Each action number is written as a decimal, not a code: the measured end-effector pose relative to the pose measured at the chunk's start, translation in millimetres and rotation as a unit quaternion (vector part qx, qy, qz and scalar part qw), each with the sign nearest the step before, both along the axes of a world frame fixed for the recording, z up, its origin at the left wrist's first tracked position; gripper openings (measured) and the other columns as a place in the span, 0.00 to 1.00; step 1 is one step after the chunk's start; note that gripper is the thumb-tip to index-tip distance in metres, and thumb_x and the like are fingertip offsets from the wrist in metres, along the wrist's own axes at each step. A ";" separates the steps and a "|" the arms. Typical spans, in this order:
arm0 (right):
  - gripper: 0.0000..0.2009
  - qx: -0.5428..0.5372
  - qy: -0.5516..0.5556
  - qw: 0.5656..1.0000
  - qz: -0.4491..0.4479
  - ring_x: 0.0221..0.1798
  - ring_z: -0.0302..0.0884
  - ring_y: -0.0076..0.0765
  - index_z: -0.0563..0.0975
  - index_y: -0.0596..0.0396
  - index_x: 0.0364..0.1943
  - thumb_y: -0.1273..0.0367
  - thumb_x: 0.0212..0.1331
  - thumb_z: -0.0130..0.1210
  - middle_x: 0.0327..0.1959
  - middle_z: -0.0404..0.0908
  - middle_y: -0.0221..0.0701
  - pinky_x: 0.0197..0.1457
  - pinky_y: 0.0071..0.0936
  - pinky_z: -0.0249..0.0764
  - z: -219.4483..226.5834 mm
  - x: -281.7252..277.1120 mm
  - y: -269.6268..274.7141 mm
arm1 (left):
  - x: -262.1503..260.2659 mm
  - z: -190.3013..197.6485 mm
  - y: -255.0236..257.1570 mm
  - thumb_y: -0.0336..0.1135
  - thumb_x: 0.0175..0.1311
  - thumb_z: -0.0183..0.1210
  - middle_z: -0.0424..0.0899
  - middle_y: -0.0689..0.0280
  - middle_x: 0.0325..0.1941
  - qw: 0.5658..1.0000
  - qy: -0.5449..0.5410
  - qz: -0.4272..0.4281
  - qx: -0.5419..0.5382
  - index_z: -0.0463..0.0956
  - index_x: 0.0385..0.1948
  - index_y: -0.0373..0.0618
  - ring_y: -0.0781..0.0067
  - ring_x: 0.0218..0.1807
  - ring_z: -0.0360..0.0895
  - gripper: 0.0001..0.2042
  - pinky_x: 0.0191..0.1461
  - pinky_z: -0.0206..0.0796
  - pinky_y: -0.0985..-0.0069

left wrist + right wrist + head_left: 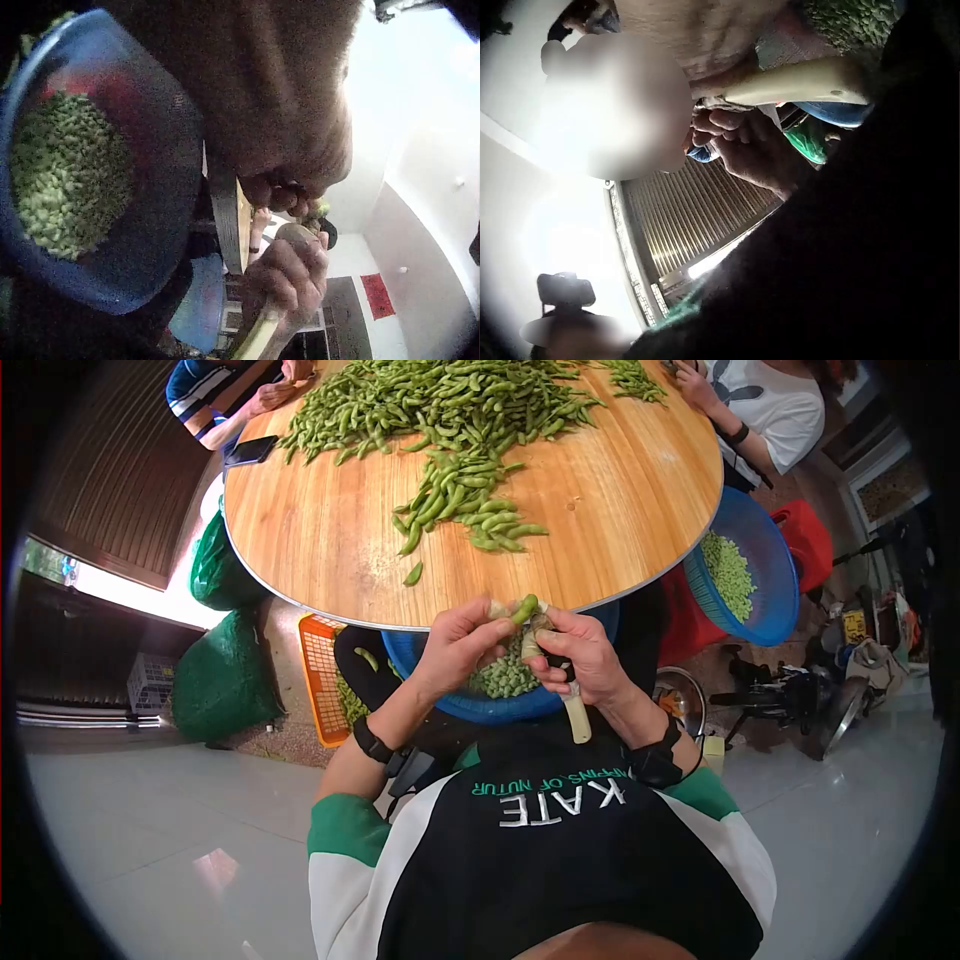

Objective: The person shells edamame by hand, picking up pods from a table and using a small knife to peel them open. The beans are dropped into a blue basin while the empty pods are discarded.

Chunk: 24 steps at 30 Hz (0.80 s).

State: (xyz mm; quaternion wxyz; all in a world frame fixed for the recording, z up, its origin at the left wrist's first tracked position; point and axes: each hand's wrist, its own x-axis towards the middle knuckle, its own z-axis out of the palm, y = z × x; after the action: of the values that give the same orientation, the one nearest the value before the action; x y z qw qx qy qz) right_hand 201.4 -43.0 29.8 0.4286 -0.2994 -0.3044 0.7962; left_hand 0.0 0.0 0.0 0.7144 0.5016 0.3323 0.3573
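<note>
In the head view, my left hand [460,645] pinches a green edamame pod [525,608] between thumb and fingers, just off the table's near edge. Close against it, my right hand [590,650] grips a tool with a cream handle [578,720] pointing down toward my lap. The tool's working end is hidden by the fingers. Pale wrapping [531,647] covers some right-hand fingertips, which meet the pod's end. Below both hands sits a blue basin [470,710] holding shelled green beans [505,676]. The left wrist view shows these beans [67,180] heaped in the basin.
A large heap of pods [430,405] covers the far part of the wooden table [330,540], trailing toward me. Two people sit across it. An orange basket [316,685] and green sacks [225,675] stand left; another blue basin [765,575] with beans stands right.
</note>
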 end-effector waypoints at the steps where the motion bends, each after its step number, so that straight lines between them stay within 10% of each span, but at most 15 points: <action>1: 0.18 -0.011 0.021 1.000 0.008 0.16 0.61 0.18 0.68 0.56 0.58 0.70 0.65 0.46 0.26 0.73 0.32 0.15 0.12 0.59 -1.2 1.8 0.4 | 1.2 2.1 -0.8 0.31 0.66 0.55 0.77 0.70 0.26 0.999 -0.039 -0.005 -0.038 0.75 0.38 0.40 0.86 0.20 0.69 0.06 0.20 0.59 0.86; 8: 0.15 -0.064 0.189 0.978 0.068 0.14 0.56 0.16 0.70 0.59 0.54 0.70 0.64 0.46 0.22 0.69 0.29 0.13 0.12 0.56 -13.4 1.2 4.6 | 6.6 4.2 -6.4 0.31 0.66 0.53 0.70 0.71 0.18 0.945 -0.243 -0.067 -0.207 0.75 0.36 0.40 0.85 0.16 0.64 0.05 0.15 0.54 0.85; 18: 0.18 -0.118 0.245 0.960 0.068 0.17 0.57 0.18 0.66 0.54 0.59 0.69 0.65 0.47 0.25 0.70 0.30 0.13 0.11 0.54 -27.7 6.0 10.0 | 11.9 -5.9 -2.2 0.33 0.66 0.54 0.70 0.70 0.18 0.966 -0.163 -0.028 -0.198 0.73 0.35 0.41 0.77 0.16 0.67 0.06 0.16 0.59 0.80; 19: 0.18 -0.138 0.222 0.964 0.046 0.17 0.57 0.18 0.66 0.52 0.59 0.69 0.65 0.46 0.27 0.70 0.30 0.13 0.11 0.55 -29.6 3.9 9.7 | 14.8 -6.9 0.5 0.32 0.64 0.55 0.71 0.67 0.19 0.982 0.023 0.063 0.177 0.73 0.36 0.40 0.72 0.17 0.69 0.06 0.18 0.62 0.77; 20: 0.17 -0.158 0.198 0.967 0.025 0.18 0.58 0.17 0.66 0.50 0.58 0.69 0.66 0.45 0.28 0.71 0.30 0.14 0.11 0.55 -31.0 1.5 9.5 | 16.1 -7.9 1.0 0.31 0.62 0.56 0.71 0.64 0.20 0.817 0.204 0.143 0.519 0.73 0.36 0.39 0.68 0.19 0.71 0.06 0.20 0.64 0.74; 24: 0.11 -0.189 0.222 0.956 0.033 0.20 0.59 0.16 0.69 0.49 0.52 0.67 0.67 0.45 0.30 0.71 0.30 0.15 0.11 0.56 -24.6 -6.2 7.7 | 14.0 15.0 -15.9 0.30 0.58 0.57 0.71 0.60 0.22 0.713 0.384 0.123 0.574 0.72 0.37 0.37 0.60 0.23 0.74 0.09 0.24 0.67 0.70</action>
State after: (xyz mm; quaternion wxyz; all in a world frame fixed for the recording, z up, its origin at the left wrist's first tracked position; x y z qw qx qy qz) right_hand 195.2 -35.3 5.2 0.3946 -0.1805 -0.0558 0.8992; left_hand 14.0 -15.9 15.0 0.0501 0.8640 0.3675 0.3406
